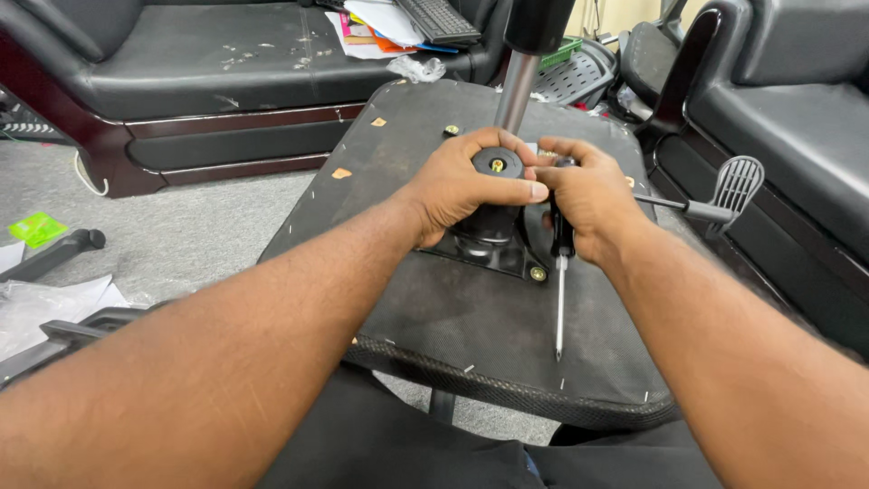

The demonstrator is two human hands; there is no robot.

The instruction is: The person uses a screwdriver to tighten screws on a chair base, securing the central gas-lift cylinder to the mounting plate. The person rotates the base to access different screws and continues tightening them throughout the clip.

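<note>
Across the person's lap lies an upturned office chair seat with a black mesh-fabric underside (471, 317), stapled along its edge, its cloth dusty and marked with small tan scraps. Near the seat's middle sits a black metal tilt mechanism plate (493, 244), fixed by brass-coloured bolts, and a silver gas-lift column (518, 86) rises from it toward the top of the view. The left hand (466, 186) is closed over the round black knob (497, 163) on top of the mechanism, thumb stretched across to the right. The right hand (588, 199) is wrapped around the black handle of a long slim screwdriver (560, 290), whose steel shaft points down over the fabric, tip close to the seat's near edge. A black lever with a ribbed paddle end (735, 186) sticks out to the right of the mechanism. Grey carpet floor (190, 226) spreads to the left, with clear plastic wrapping, a green scrap and a black chair part lying on it. Behind stands a worn black leather sofa (226, 54) carrying papers and a keyboard; another black seat stands at the right.
</note>
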